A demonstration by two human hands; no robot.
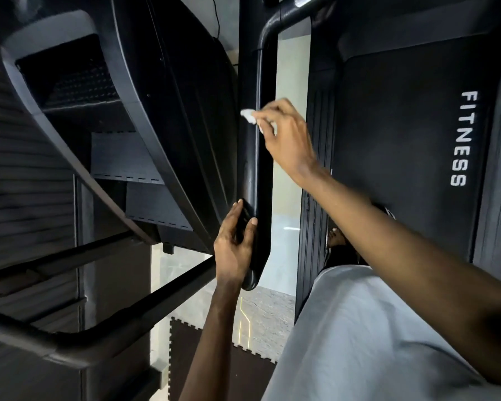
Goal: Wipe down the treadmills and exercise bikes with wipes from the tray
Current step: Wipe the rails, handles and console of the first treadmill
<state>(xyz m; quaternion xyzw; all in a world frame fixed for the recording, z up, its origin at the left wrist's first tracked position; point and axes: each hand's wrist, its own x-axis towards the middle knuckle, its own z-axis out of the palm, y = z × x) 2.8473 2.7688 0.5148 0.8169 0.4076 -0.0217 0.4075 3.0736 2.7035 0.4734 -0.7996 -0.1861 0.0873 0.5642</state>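
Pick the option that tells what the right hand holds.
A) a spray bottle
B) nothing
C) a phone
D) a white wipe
D: the right hand pinches a white wipe at its fingertips against the black handrail, while the left hand holds that rail's lower end.

Right hand (284, 134) is pinching a little white wipe (248, 114) against the black handrail (258, 169). Left hand (233, 247) grips the rail's lower end. The treadmill belt (411, 125), printed FITNESS, sits to the right.
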